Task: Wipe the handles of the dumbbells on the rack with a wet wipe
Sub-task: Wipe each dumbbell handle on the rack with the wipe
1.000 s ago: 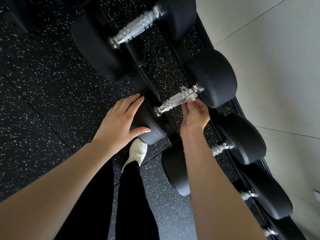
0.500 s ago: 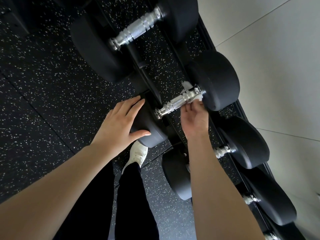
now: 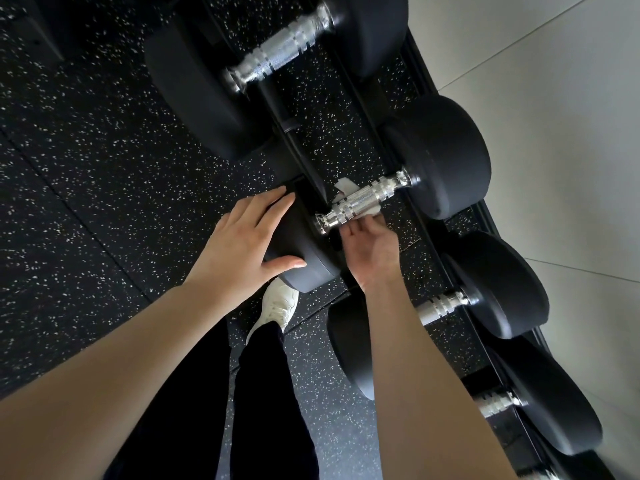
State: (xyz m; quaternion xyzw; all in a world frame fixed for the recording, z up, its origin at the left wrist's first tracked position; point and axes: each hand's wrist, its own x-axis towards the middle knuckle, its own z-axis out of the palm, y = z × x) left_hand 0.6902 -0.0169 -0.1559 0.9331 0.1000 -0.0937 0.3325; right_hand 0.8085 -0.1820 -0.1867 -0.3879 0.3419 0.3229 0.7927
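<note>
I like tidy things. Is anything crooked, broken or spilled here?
Nothing stands out. The dumbbells sit in a row on the rack. The white wet wipe is tucked around the shiny handle because the right hand is wiping it. The left hand rests on the dumbbell's near end.

Left hand [image 3: 242, 244] on dumbbell head [image 3: 298, 251]; wipe [image 3: 346, 194] under handle [image 3: 363, 202], right hand [image 3: 372, 247] below.

Bare forearms, black trousers [image 3: 266, 393], and one white lace-up trainer [image 3: 277, 308] on the foot.

Four dumbbells [image 3: 367, 199], one wet wipe [image 3: 344, 188], two hands [image 3: 242, 244], one shoe [image 3: 278, 304]
</note>
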